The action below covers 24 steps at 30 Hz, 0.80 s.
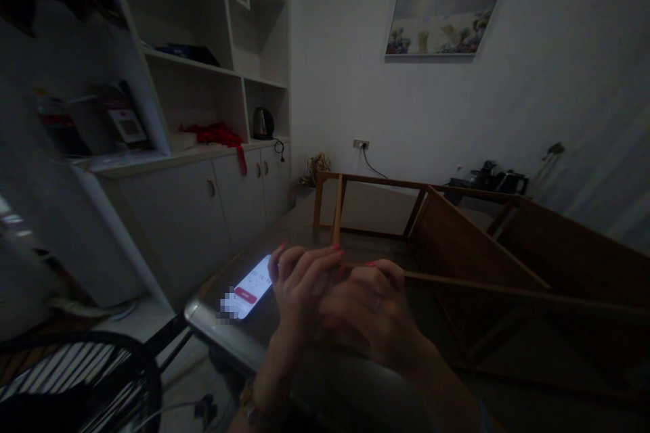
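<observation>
A brown wooden shelf frame [470,237] lies on its side on the table, its near corner reaching to my hands. My left hand [305,284] has its fingers bent over at that corner, the red-nailed fingertips by the end of a wooden bar. Pressed close beside it, my right hand [373,311] is closed, slightly blurred, with a ring on one finger. Whatever lies between the two hands is hidden by the fingers. Just left of my left hand, a lit phone [251,287] with a red button on its screen rests on the table.
The dark table [238,338] has a rounded near edge. A black slatted chair [76,379] stands at the lower left. White cabinets [172,216] line the left wall, with a kettle [263,123] and red cloth [216,135] above. Black appliances [490,179] sit behind the frame.
</observation>
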### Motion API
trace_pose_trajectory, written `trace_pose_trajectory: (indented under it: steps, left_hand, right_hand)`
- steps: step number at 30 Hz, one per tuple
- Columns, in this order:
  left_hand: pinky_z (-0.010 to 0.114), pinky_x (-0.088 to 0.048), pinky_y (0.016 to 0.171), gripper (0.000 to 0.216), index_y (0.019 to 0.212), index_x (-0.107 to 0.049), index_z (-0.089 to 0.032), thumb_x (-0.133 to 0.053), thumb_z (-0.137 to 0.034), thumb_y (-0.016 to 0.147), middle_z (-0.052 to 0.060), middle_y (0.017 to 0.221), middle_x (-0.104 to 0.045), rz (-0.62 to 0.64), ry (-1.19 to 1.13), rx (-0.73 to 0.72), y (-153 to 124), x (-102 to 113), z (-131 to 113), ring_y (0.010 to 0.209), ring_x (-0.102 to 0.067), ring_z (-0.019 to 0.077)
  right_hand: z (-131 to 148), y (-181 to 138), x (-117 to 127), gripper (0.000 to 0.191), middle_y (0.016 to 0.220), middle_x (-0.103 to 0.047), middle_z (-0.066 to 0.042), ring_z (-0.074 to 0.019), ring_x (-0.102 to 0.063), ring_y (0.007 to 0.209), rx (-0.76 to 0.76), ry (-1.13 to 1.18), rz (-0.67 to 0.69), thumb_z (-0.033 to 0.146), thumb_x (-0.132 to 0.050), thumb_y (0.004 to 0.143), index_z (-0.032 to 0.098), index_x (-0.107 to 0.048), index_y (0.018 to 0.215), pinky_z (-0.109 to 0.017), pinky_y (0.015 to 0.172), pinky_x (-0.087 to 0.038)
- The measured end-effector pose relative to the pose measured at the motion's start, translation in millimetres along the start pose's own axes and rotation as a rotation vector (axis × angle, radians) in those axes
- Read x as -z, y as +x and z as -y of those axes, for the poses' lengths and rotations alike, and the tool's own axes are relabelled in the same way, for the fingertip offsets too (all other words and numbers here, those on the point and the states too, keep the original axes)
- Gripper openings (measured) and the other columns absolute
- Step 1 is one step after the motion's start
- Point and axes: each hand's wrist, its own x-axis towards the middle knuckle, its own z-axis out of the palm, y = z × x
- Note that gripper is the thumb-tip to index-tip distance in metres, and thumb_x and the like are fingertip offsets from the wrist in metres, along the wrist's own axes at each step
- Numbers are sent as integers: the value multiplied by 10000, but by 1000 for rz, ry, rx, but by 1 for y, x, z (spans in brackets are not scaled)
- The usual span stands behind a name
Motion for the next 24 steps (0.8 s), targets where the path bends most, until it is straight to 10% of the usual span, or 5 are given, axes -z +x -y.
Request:
trace_pose_trajectory:
  steps: [24]
  left_hand:
    - [427,-313,1012,329,1071,-712,-277,-424,-436,1046,9,992,-802,8,-17,12,-2,0,0,926,-560,226]
  right_hand:
    - [1,9,1,134,733,-680,47,-160,-555,745,-122,-67,-209,333,-623,979,251,-563,891,-326,803,-394]
